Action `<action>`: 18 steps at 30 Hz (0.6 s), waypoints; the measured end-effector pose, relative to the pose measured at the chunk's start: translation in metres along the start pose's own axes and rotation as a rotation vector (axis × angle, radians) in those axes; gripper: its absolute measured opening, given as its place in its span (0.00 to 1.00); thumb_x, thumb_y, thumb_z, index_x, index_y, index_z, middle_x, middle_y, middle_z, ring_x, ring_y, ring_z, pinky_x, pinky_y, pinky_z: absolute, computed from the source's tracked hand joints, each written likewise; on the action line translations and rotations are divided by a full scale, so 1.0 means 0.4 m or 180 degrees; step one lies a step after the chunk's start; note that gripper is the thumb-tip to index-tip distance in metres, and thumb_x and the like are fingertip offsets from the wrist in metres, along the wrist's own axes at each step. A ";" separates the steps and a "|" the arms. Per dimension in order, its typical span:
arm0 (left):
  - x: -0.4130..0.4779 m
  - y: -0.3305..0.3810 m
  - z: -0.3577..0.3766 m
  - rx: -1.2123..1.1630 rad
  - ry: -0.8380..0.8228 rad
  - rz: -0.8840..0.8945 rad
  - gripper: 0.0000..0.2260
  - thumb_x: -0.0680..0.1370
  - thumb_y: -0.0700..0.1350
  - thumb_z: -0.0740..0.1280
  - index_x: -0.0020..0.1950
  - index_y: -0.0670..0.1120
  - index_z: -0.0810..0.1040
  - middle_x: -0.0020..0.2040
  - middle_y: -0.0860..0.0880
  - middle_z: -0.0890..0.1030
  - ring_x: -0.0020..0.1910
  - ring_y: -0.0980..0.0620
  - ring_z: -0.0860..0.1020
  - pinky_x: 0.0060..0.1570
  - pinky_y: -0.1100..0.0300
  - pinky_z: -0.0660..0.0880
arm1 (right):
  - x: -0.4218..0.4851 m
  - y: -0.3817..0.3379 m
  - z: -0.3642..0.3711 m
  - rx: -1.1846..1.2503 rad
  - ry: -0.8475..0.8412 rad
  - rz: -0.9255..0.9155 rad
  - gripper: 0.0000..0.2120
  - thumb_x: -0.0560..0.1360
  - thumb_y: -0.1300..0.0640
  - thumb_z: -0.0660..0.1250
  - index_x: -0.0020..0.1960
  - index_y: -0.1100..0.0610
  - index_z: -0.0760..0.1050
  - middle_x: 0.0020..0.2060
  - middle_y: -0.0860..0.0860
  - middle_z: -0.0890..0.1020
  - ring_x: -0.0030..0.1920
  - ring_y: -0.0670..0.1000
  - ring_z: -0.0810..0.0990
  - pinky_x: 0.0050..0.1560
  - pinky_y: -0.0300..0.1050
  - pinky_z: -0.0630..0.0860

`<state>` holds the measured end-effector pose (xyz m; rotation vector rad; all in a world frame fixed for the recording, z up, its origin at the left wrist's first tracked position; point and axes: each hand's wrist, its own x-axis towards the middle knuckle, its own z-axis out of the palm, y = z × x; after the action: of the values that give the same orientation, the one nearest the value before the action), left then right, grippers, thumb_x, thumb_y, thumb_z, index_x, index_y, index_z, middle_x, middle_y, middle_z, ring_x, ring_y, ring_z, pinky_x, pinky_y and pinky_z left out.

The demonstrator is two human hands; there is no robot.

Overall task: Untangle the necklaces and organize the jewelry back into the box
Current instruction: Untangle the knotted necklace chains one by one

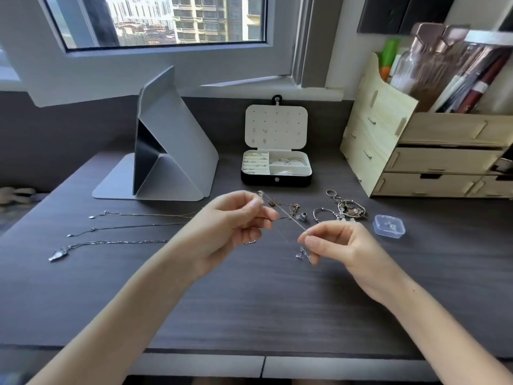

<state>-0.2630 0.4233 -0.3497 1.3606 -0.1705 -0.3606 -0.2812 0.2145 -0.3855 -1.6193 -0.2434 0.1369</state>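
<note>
Chain (288,216) faint, pendant (300,252) blurred, clasp unclear

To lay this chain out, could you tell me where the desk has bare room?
Bare: the dark wood desk along its front edge, and between the grey folded stand and black jewelry box. Crowded: jewelry pile beside the clear plastic case.

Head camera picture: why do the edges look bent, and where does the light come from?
In the head view, wide-angle distortion bows the window frame and tilts the wooden organizer; soft daylight through it leaves only faint shadows; the chain between left hand and right hand looks slightly blurred.
</note>
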 end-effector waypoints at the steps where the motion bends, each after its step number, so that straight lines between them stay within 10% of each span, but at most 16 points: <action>1: -0.006 0.006 -0.014 -0.0250 0.0050 -0.0037 0.06 0.78 0.40 0.60 0.41 0.43 0.72 0.38 0.47 0.82 0.35 0.54 0.77 0.33 0.64 0.72 | 0.001 -0.001 -0.009 0.0096 -0.0136 0.0068 0.04 0.67 0.56 0.75 0.38 0.57 0.82 0.27 0.54 0.78 0.31 0.49 0.77 0.43 0.38 0.75; 10: -0.111 0.031 -0.246 -0.1516 0.0257 -0.0082 0.16 0.53 0.38 0.81 0.35 0.43 0.78 0.37 0.47 0.78 0.32 0.54 0.75 0.27 0.66 0.69 | 0.063 -0.008 0.038 0.1954 -0.1116 0.0319 0.13 0.61 0.54 0.79 0.37 0.60 0.79 0.26 0.52 0.73 0.31 0.51 0.76 0.57 0.58 0.76; 18: -0.229 0.012 -0.426 -0.2060 0.1305 -0.0165 0.26 0.42 0.34 0.82 0.33 0.39 0.74 0.31 0.44 0.74 0.25 0.51 0.72 0.21 0.63 0.70 | 0.156 -0.022 0.288 0.1209 -0.0905 0.1126 0.09 0.70 0.70 0.66 0.47 0.63 0.81 0.32 0.53 0.77 0.29 0.46 0.76 0.30 0.38 0.76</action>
<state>-0.2922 0.6132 -0.3722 0.7721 0.3034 -0.1494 -0.2485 0.3417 -0.3806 -1.2475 -0.1348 0.6497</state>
